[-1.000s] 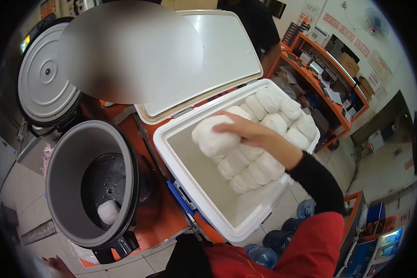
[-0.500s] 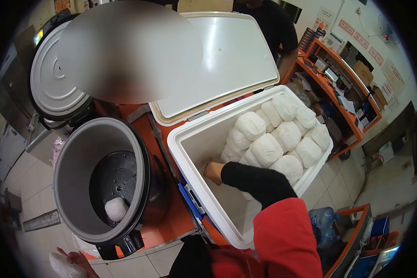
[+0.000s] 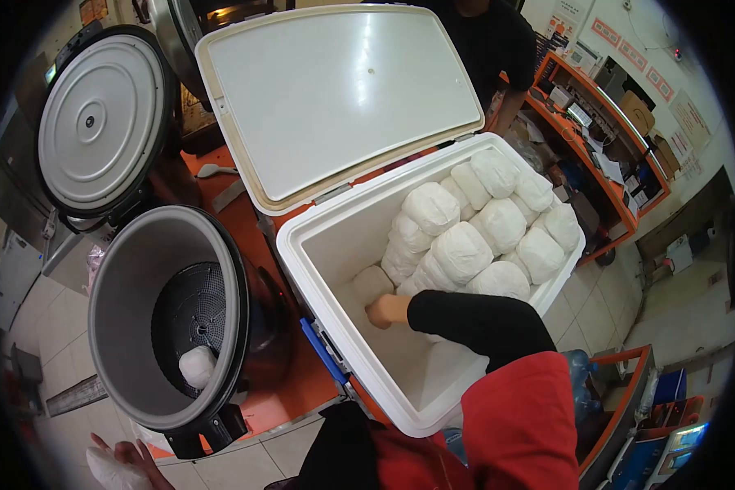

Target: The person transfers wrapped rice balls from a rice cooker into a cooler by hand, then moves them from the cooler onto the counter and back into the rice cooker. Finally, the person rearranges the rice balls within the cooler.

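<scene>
My right hand (image 3: 386,312) reaches down inside the white cooler (image 3: 296,230), its fingers curled closed and their tips out of sight; whether they hold anything is hidden. Just beyond it, against the inner wall, lies one white wrapped bundle (image 3: 372,284). Several more white bundles (image 3: 461,250) are stacked in the far and right part of the cooler. At the lower left edge of the view, my left hand (image 3: 143,464) holds a white wrapped bundle (image 3: 116,471). One white bundle (image 3: 197,367) sits on the dark perforated disc (image 3: 212,298) inside the round grey pot (image 3: 122,327).
The cooler's raised lid (image 3: 343,98) stands behind it. Left of that is the pot's round open lid (image 3: 98,118). A white spoon (image 3: 216,171) lies on the orange table (image 3: 294,392). Someone in a dark shirt (image 3: 490,41) stands behind the cooler. Orange shelving (image 3: 580,155) is at right.
The view has shifted slightly. My right hand has moved a little nearer within the cooler, and a white bundle now shows beyond it. My left hand still holds its bundle.
</scene>
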